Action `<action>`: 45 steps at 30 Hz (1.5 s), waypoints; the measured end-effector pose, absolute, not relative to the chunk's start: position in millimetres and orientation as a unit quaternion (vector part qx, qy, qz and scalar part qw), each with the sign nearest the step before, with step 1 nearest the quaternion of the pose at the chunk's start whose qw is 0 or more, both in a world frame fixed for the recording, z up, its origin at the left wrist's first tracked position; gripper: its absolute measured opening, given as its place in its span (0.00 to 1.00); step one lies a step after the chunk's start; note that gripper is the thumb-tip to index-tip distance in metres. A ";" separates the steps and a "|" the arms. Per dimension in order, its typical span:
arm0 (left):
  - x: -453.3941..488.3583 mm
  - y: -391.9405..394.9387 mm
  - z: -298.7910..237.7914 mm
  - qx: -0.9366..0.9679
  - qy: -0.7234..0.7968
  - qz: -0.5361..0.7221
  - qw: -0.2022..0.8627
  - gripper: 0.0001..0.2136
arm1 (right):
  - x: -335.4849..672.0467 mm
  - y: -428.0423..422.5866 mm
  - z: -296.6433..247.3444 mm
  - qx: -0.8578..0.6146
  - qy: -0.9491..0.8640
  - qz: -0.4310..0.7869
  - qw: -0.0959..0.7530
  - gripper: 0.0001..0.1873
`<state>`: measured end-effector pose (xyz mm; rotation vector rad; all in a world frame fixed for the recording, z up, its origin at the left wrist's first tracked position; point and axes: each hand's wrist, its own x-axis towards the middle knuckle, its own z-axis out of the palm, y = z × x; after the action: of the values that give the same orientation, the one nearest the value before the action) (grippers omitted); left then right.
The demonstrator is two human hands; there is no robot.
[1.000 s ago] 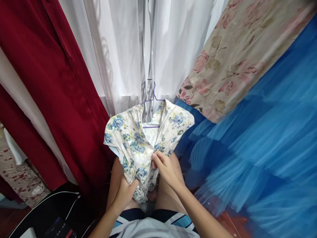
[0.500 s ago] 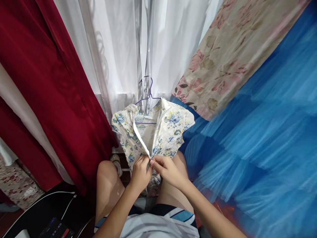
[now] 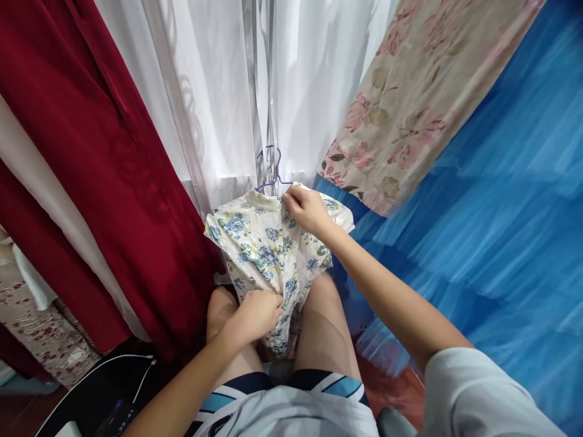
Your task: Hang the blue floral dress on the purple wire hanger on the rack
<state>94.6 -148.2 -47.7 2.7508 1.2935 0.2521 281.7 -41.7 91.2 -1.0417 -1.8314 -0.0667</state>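
Note:
A white dress with blue flowers (image 3: 266, 255) hangs from a purple hanger (image 3: 276, 170) in front of my knees. Its back opening now lies together along the middle, up to the neckline. Closed at the top of that seam, my right hand (image 3: 306, 209) pinches the zipper; the pull itself is hidden under the fingers. Lower down, my left hand (image 3: 259, 312) is closed on the dress fabric beside the seam, drawing it into creases. The lower part of the dress hangs between my legs.
Red drapes (image 3: 136, 182) hang at left and white curtains (image 3: 218, 91) behind the hanger. At right are a pink-flowered cloth (image 3: 387, 133) and layered blue tulle (image 3: 478, 243). A black container (image 3: 102, 388) with a white cable stands at lower left.
My right hand has moved up from the middle of the dress to its neckline, and the open V has closed. My left hand stays low, gripping the fabric.

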 end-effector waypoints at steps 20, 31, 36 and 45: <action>35.1 3.7 74.3 0.564 0.398 0.723 -0.006 0.15 | 279.0 -57.7 10.7 -0.399 -0.618 0.345 0.583 0.13; 76.0 1.6 -54.3 0.681 0.402 0.489 0.368 0.18 | 346.8 -50.6 -47.0 -0.518 -0.534 0.289 0.602 0.12; 123.1 -32.3 -23.6 0.750 0.282 0.452 0.392 0.17 | 377.4 -65.1 -78.7 -0.567 -0.591 0.309 0.484 0.09; 154.8 -85.0 7.2 0.789 0.220 0.474 0.323 0.18 | 317.7 -119.8 -19.4 -0.329 -0.706 0.543 0.313 0.14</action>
<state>154.8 -85.0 7.2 2.0712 0.5782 1.2436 317.7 -119.8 -19.4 -0.8688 -1.8632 1.4323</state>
